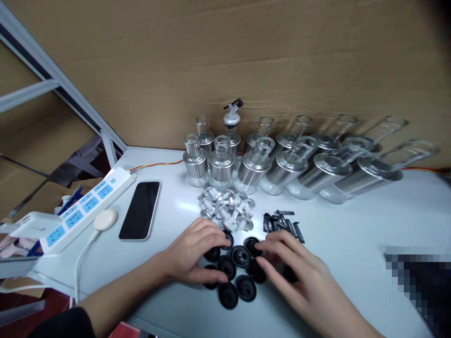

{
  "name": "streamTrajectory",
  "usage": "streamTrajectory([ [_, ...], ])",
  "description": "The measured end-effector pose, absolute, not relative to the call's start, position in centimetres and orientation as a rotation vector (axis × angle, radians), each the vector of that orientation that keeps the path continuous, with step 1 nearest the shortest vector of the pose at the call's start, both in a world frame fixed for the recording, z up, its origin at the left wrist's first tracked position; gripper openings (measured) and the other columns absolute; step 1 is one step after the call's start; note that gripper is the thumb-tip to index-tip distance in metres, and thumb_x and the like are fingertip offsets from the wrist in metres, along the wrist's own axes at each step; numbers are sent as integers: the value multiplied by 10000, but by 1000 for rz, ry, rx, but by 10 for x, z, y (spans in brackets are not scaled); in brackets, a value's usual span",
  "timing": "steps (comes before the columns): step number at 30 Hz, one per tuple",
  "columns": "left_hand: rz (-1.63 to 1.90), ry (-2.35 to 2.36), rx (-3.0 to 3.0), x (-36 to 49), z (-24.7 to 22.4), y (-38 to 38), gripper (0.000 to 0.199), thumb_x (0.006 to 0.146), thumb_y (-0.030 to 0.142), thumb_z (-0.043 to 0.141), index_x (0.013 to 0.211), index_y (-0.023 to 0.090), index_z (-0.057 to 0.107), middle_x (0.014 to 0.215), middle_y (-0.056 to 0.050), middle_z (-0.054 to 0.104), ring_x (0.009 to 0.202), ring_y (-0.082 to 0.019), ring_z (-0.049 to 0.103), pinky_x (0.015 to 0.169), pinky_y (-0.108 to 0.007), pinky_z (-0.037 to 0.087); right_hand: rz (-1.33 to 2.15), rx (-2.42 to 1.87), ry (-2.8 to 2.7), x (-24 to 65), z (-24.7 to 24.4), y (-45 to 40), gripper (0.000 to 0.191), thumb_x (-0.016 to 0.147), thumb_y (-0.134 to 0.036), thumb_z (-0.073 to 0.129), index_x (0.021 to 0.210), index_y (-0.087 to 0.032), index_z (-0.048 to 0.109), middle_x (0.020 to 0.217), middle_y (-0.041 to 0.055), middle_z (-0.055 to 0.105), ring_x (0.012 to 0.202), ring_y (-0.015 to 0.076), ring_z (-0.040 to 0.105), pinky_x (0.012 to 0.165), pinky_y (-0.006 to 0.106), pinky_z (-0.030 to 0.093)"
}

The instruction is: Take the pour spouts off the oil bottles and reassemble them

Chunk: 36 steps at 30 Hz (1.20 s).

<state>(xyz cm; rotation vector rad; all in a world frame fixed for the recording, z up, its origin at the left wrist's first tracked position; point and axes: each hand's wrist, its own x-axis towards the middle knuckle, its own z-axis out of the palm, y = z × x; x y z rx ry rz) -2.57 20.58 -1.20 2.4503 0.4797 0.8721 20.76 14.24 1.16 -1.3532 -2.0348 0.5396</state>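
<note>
Several round black plastic caps (241, 257) lie grouped on the table between my hands. My left hand (197, 249) curves around the group's left side, fingers apart, its tips touching the outer caps. On the right, my right hand (296, 267) has its thumb and fingers spread against the caps there; its palm partly hides one cap. Just beyond sits a pile of silver-and-white pourer spouts (225, 206). A heap of small black levers (283, 225) lies beyond my right hand.
Two rows of metal-sleeved glass bottles (221, 164) stand along the cardboard wall; one back bottle carries a fitted pourer (232, 115). To the left are a phone (140, 210), a power strip (88, 206) and a white round charger (105, 219) with its cable.
</note>
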Motion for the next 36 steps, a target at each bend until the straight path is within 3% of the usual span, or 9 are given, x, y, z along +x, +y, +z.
streamTrajectory([
  [8,899,478,2455,-30,-10,205,326,932,409,435,1111,146,507,960,-100,625,914,-188,524,823,-320,455,463,-1309,-2130,207,32,147,141,898,-164,475,961,-214,591,882,38,611,755,141,633,644,244,528],
  [15,943,447,2427,-31,-6,200,319,943,365,404,1174,157,476,977,-112,622,930,-206,535,833,-352,461,135,-1274,-1997,203,91,177,101,883,-185,499,857,-213,593,812,41,649,760,173,628,675,297,519],
  [19,954,433,2448,-31,-5,199,312,946,361,400,1165,154,479,967,-111,621,921,-201,532,826,-343,466,46,-1402,-1804,208,122,218,187,874,-221,506,1026,-207,613,914,50,679,808,197,646,740,350,524],
  [23,980,417,2460,-32,-4,198,312,944,357,405,1167,150,473,976,-115,620,923,-202,531,820,-344,468,53,-1535,-1860,203,132,272,291,871,-268,517,1084,-110,637,1011,93,672,940,210,619,856,367,467],
  [26,994,409,2478,-32,-2,198,311,948,365,392,1150,145,480,969,-115,618,922,-199,533,816,-337,468,-108,-1723,-1905,187,127,305,282,817,-348,619,939,-107,700,1019,142,665,1059,341,546,872,539,411],
  [29,1005,412,2506,-32,2,197,317,951,376,379,1129,137,487,953,-113,617,909,-196,533,808,-329,466,-225,-1806,-1952,169,119,325,346,794,-440,639,795,-100,702,959,175,653,1092,412,496,853,611,357],
  [36,995,423,2539,-31,4,196,326,957,398,358,1092,132,490,932,-102,628,876,-186,529,792,-309,451,-138,-1851,-1946,158,111,347,330,782,-423,639,673,-112,629,710,104,631,872,333,587,847,599,299],
])
